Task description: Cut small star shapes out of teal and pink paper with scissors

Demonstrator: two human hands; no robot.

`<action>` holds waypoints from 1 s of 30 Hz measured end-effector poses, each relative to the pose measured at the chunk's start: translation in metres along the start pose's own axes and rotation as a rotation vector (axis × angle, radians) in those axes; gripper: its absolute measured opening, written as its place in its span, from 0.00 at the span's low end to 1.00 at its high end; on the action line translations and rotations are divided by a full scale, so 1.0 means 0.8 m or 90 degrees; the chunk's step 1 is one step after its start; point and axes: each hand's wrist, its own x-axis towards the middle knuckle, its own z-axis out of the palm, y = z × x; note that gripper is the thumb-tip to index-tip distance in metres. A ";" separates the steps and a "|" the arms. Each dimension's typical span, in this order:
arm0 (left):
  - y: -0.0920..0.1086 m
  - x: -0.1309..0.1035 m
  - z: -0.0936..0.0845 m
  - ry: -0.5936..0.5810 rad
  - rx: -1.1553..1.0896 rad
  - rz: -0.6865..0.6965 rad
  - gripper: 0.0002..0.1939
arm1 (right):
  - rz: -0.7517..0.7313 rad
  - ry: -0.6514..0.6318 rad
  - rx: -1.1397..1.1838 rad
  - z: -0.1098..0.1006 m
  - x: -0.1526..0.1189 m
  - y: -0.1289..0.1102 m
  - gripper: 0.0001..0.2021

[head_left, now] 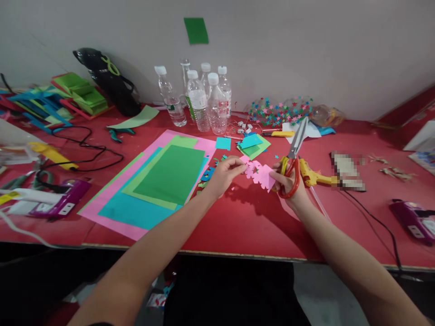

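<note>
A strip of pink paper (257, 174) with ragged, cut-out edges stretches between my hands above the red table. My left hand (226, 175) pinches its left end between thumb and fingers. Around the handles of a pair of scissors (296, 147) with red and yellow grips, my right hand (287, 182) is closed, its thumb and fingertips also pressing on the strip's right end. The scissor blades point up and away from me. Small blue and green paper scraps (208, 174) lie beside my left hand, partly hidden by it.
Stacked coloured sheets (170, 172) lie left of my hands. Several plastic bottles (198, 102) stand at the back, near a heap of colourful paper stars (278, 111). A yellow glue gun (316, 177) rests right of the scissors. Purple power strips (64, 199) sit at both sides.
</note>
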 end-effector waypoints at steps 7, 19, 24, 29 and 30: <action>-0.001 0.022 -0.015 -0.054 0.245 0.032 0.05 | -0.110 0.173 0.092 -0.012 0.015 -0.004 0.13; -0.043 0.051 0.065 -0.279 0.626 0.160 0.10 | -0.105 0.134 0.033 -0.019 0.023 0.013 0.15; -0.041 0.046 0.065 -0.239 0.643 0.193 0.07 | -0.094 0.099 0.028 -0.017 0.020 0.013 0.16; -0.026 0.035 0.038 -0.148 0.342 -0.027 0.10 | -0.093 0.068 0.065 -0.009 0.014 0.004 0.13; -0.020 0.031 0.030 -0.154 0.202 -0.072 0.16 | -0.089 0.058 0.065 -0.007 0.013 0.002 0.12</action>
